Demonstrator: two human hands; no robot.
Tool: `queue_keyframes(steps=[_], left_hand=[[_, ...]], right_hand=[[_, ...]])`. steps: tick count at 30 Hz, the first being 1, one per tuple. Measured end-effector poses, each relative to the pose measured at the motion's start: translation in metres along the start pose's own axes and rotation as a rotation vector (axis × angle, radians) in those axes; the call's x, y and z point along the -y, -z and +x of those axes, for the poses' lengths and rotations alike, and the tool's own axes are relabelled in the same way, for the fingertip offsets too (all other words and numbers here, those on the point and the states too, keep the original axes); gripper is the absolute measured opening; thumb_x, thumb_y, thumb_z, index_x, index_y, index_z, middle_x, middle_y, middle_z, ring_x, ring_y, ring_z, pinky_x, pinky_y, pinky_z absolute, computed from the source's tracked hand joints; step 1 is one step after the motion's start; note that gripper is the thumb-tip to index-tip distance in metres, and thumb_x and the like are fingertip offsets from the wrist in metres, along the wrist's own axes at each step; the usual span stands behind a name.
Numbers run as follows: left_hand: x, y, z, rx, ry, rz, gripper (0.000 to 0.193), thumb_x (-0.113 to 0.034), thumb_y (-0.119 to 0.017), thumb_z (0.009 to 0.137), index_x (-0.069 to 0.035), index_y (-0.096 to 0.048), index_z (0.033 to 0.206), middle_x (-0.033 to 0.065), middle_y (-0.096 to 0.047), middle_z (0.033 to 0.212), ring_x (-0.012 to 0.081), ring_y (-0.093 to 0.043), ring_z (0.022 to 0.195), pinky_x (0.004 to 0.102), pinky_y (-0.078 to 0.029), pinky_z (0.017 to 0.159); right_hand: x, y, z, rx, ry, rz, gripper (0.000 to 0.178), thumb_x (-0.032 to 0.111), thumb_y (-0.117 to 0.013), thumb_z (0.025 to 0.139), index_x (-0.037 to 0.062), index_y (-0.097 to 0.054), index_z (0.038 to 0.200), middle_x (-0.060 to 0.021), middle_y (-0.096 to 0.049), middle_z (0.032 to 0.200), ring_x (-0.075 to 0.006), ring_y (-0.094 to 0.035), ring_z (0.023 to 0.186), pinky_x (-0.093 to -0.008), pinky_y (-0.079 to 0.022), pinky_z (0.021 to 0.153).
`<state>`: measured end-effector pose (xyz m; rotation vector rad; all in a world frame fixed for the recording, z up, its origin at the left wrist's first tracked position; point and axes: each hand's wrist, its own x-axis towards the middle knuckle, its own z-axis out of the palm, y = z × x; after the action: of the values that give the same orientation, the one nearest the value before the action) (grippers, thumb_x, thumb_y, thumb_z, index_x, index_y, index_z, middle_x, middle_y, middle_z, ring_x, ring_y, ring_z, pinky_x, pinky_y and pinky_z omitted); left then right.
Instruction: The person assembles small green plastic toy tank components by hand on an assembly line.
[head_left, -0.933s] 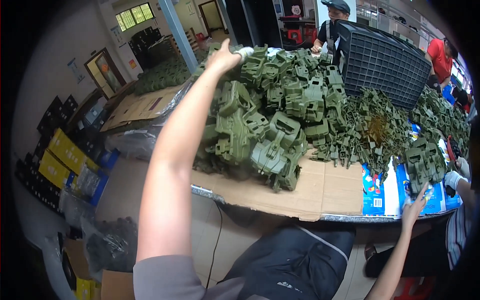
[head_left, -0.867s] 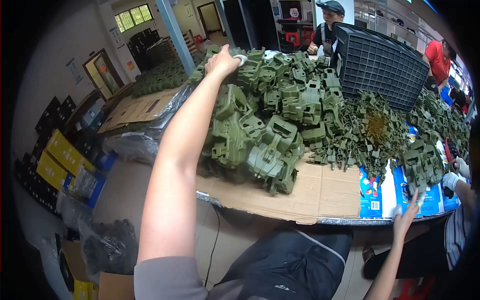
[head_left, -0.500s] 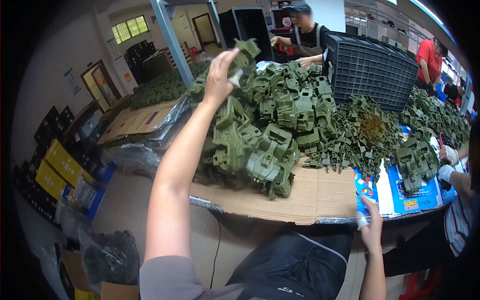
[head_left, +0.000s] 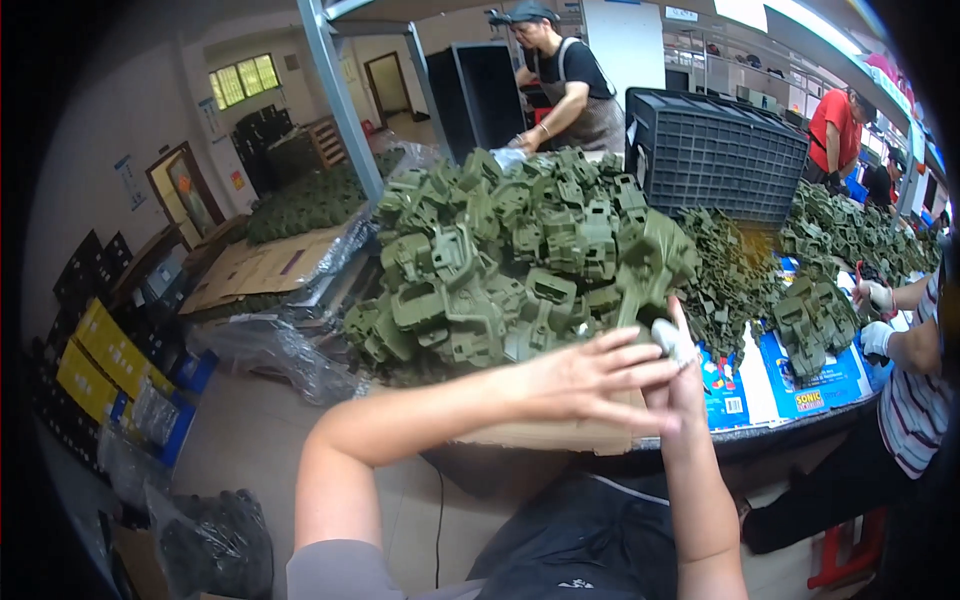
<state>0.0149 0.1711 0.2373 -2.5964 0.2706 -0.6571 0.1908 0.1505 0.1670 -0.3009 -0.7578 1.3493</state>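
Observation:
A blurred green plastic part (head_left: 657,258) rises above my right hand (head_left: 686,385), whose raised finger and white-wrapped digit rest against its lower end; the exact grip is partly hidden. My left hand (head_left: 590,378) reaches across just in front of the right one. Its fingers are stretched out and apart, with nothing in them, and they overlap the right palm in view. Behind both hands lies a heap of similar olive-green moulded parts (head_left: 450,275), with frames and square openings. Cardboard (head_left: 550,436) shows under the heap's front edge.
A black ribbed crate (head_left: 715,155) stands on its side behind smaller green parts (head_left: 722,280). A co-worker (head_left: 570,85) leans over at the back. At right, another person's gloved hands (head_left: 876,335) are near a green stack (head_left: 812,325). A grey post (head_left: 342,105) rises at left.
My left hand has come down from the far left of the heap to beside my right hand. My right hand has risen to the heap's front, now at a green part.

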Motion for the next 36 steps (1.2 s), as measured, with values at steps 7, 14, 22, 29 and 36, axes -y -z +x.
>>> queue_keyframes(steps=[7, 14, 22, 29, 36], left_hand=[[-0.131, -0.069, -0.020, -0.572, 1.202, -1.214, 0.107, -0.008, -0.072, 0.071, -0.004, 0.008, 0.142, 0.0220, -0.022, 0.141, 0.0303, -0.033, 0.127, 0.0369, -0.033, 0.101], [-0.169, -0.064, -0.073, -0.547, 1.386, -2.052, 0.090, -0.028, -0.071, 0.074, -0.016, -0.012, 0.141, 0.0205, -0.050, 0.113, 0.0363, -0.057, 0.098, 0.0486, -0.047, 0.087], [-0.199, -0.084, -0.088, -0.809, 1.433, -2.690, 0.081, -0.046, -0.068, 0.074, 0.000, -0.031, 0.130, 0.0213, -0.049, 0.115, 0.0392, -0.060, 0.091, 0.0528, -0.049, 0.082], [-0.225, -0.106, -0.093, -0.520, 1.825, -2.237, 0.065, -0.033, -0.063, 0.082, -0.007, -0.033, 0.133, 0.0173, -0.049, 0.124, 0.0289, -0.053, 0.110, 0.0429, -0.052, 0.084], [-0.231, -0.097, -0.090, -0.462, 2.106, -2.492, 0.064, -0.025, -0.059, 0.086, -0.008, -0.028, 0.139, 0.0089, -0.045, 0.132, 0.0187, -0.048, 0.117, 0.0290, -0.042, 0.095]], right_hand=[[-0.009, 0.017, -0.112, 0.210, 0.137, -1.306, 0.079, 0.008, -0.055, 0.076, 0.0000, -0.013, 0.142, -0.0195, -0.020, 0.146, -0.0288, -0.026, 0.134, -0.0337, -0.025, 0.107], [0.067, 0.070, -0.076, 0.218, -0.146, -1.574, 0.079, 0.008, -0.059, 0.073, 0.0140, -0.022, 0.143, -0.0232, -0.048, 0.121, -0.0376, -0.048, 0.113, -0.0372, -0.039, 0.094], [0.081, 0.143, 0.020, -0.400, -0.205, -1.587, 0.042, 0.033, -0.063, 0.078, 0.0064, -0.061, 0.110, -0.0174, -0.052, 0.111, -0.0333, -0.048, 0.105, -0.0438, -0.039, 0.087], [0.076, 0.234, 0.009, -0.459, 0.098, -2.465, 0.031, 0.013, -0.061, 0.070, 0.0086, -0.062, 0.101, -0.0181, -0.060, 0.092, -0.0345, -0.057, 0.087, -0.0439, -0.047, 0.071], [0.084, 0.100, -0.091, -0.169, -0.040, -2.134, 0.019, -0.003, -0.054, 0.072, 0.0036, -0.058, 0.090, -0.0199, -0.062, 0.080, -0.0294, -0.064, 0.070, -0.0370, -0.050, 0.056]])
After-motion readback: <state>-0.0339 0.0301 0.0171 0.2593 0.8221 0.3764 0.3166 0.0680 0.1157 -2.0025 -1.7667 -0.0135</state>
